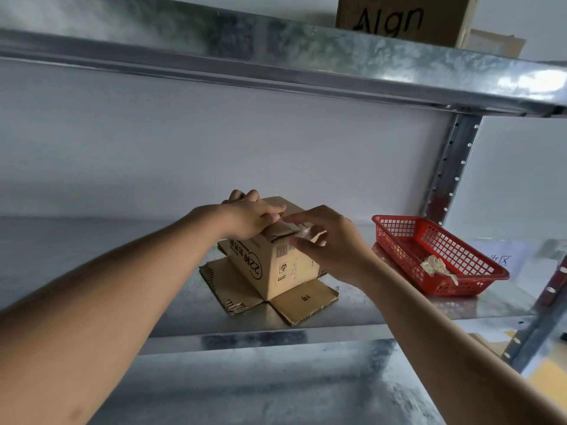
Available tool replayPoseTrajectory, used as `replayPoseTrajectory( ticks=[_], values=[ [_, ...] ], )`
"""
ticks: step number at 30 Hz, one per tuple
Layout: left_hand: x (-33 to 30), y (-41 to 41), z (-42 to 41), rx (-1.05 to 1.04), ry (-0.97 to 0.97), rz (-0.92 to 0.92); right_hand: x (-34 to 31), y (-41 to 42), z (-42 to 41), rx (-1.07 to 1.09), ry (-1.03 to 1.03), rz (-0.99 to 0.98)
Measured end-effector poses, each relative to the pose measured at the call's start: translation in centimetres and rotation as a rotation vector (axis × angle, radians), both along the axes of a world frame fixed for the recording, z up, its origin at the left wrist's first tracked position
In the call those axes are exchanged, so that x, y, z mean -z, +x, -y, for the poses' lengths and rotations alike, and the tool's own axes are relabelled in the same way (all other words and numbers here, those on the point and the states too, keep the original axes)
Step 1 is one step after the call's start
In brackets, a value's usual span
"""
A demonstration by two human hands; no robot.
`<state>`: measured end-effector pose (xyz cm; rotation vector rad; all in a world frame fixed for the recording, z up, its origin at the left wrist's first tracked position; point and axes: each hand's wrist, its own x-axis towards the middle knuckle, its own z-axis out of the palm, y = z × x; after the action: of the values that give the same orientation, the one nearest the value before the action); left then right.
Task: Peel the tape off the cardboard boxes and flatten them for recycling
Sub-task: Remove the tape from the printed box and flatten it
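Head view. A small cardboard box (273, 259) stands upside down on the galvanised metal shelf (352, 308), its printing inverted and its bottom flaps (303, 302) splayed flat on the shelf below both hands.

Left hand (251, 217) rests on the box top, palm down. Its fingers (242, 196) curl over the far edge; the thumb lies along the top seam, pointing toward the right hand. It holds the box steady.

Right hand (325, 240) is at the near right top corner of the box. Thumb and forefinger pinch a strip of clear tape (306, 233) lifted off the seam; the other fingers are spread loosely. The tape is blurred, so how much remains stuck cannot be told. The tape sits between the two hands, just beside the left thumb tip.

To the right of the right hand, apart from the box, a red plastic mesh basket (399, 231) stands on the same shelf. In it lies a crumpled pale wad (435, 266), probably tape.

Above both hands, on the upper shelf (276, 56), a brown carton (399, 19) printed in black lettering.
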<state>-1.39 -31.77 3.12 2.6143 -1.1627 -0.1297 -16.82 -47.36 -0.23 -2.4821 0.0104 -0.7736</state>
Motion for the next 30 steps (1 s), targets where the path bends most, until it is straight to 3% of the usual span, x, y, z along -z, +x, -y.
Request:
replayPoseTrajectory(
  ticks=[2, 6, 10, 14, 17, 23, 27, 30],
  values=[
    [0.0, -0.5, 0.1, -0.010, 0.006, 0.006, 0.1, 0.3, -0.4, 0.064, -0.086, 0.067],
    [0.2, -0.9, 0.3, -0.042, 0.039, 0.021, -0.5, 0.3, -0.4, 0.230, -0.036, 0.319],
    [0.3, -0.8, 0.5, -0.047, 0.047, 0.020, -1.3, 0.6, -0.4, 0.268, 0.027, 0.494],
    [0.2, -0.7, 0.5, -0.052, 0.042, 0.007, -2.1, 1.3, -0.3, 0.271, -0.046, 0.569],
    [-0.1, -1.0, 0.5, -0.062, 0.066, 0.004, -2.0, 2.2, 0.0, 0.188, -0.184, 0.473],
    [-0.5, -1.8, 0.1, -0.074, 0.006, -0.050, -1.5, 1.6, 1.4, 0.054, -0.313, -0.016],
    [-0.7, -2.1, 0.1, -0.080, -0.001, -0.065, -1.9, 1.6, 1.3, 0.016, -0.267, -0.080],
    [-0.3, -1.2, 0.4, -0.053, 0.086, 0.021, -2.4, 1.9, 0.9, 0.005, -0.191, -0.109]
  ],
)
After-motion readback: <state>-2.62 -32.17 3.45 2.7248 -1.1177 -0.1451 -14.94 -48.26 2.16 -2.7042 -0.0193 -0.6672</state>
